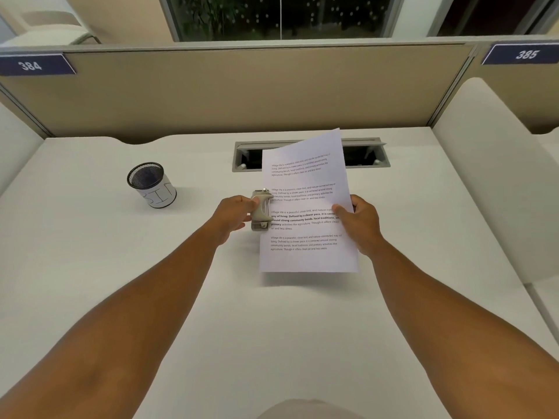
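Observation:
A white printed sheet of paper (305, 189) is held up above the desk, its shadow below it. My right hand (358, 223) pinches its right edge, thumb on the printed side. My left hand (234, 216) grips a small grey hole punch (260, 210), whose jaws sit over the sheet's left edge about halfway down. The sheet's far top corner tilts away toward the partition.
A black mesh cup (151, 184) with a white paper label stands on the white desk (121, 267) at the left. An open cable slot (248, 157) lies behind the sheet. Tan partitions (211, 92) wall in the back; a cream divider (490, 176) stands on the right.

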Demonstrator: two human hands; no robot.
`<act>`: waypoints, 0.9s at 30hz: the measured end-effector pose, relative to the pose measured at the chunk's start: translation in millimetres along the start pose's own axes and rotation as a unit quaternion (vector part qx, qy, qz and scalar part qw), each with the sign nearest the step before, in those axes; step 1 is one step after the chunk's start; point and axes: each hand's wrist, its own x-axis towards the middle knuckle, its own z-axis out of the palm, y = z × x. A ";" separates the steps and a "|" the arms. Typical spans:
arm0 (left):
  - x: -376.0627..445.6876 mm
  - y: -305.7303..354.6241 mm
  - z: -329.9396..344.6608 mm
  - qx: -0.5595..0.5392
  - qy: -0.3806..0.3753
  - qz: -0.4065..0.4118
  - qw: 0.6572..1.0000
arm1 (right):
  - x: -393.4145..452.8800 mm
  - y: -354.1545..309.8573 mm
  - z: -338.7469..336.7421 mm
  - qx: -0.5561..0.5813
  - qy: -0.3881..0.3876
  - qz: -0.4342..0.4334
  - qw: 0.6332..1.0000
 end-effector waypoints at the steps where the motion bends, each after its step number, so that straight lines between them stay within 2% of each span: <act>1: 0.0 0.8 0.5 -0.001 -0.001 0.002 1.000 | -0.1 0.4 0.4 0.008 0.000 0.006 1.000; 10: 0.7 -0.7 -0.6 0.009 -0.009 -0.009 1.000 | 0.1 11.1 -3.7 0.070 -0.002 0.044 0.997; 20: -0.9 -10.8 1.3 0.004 -0.009 -0.027 1.000 | -4.7 22.2 -7.2 0.059 -0.048 0.057 0.995; 27: -2.2 -13.2 3.1 0.010 -0.009 -0.041 0.999 | -8.7 28.5 -6.5 0.063 -0.045 0.073 0.994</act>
